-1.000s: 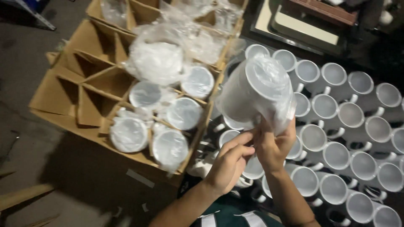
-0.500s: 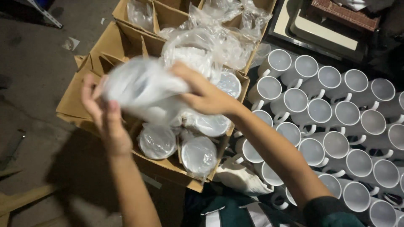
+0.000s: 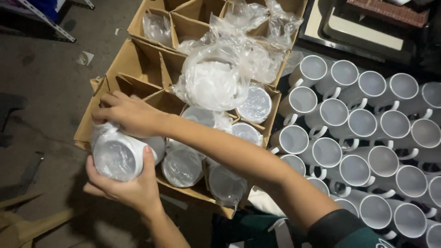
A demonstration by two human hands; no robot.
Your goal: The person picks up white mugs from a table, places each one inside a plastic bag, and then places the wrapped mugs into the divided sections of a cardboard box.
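Both hands hold one white mug wrapped in a clear plastic bag (image 3: 120, 154) at the near left corner of the cardboard box (image 3: 112, 59), just above its edge. The left hand (image 3: 124, 186) cups the mug from below, fingers curled around its side and thumb up against the rim; the right hand (image 3: 128, 112) lies over the top with its fingers closed on the bag. Inside the box, cardboard dividers make cells: those next to the held mug hold more bagged mugs (image 3: 183, 165), the ones toward the far left look empty, and a heap of loose plastic bags (image 3: 216, 80) sits on the middle of the box. To the right of the box stand rows of bare white mugs (image 3: 358, 128), close together with handles touching. The mug looks at risk of slipping, since the plastic is slick and the grip is on the bag as much as on the mug; it could also knock a divider or a neighbouring mug if it comes down crooked. Half a second ago the mug was higher, over the middle of the box; now it is lower and at the corner, and the left hand has moved underneath it.
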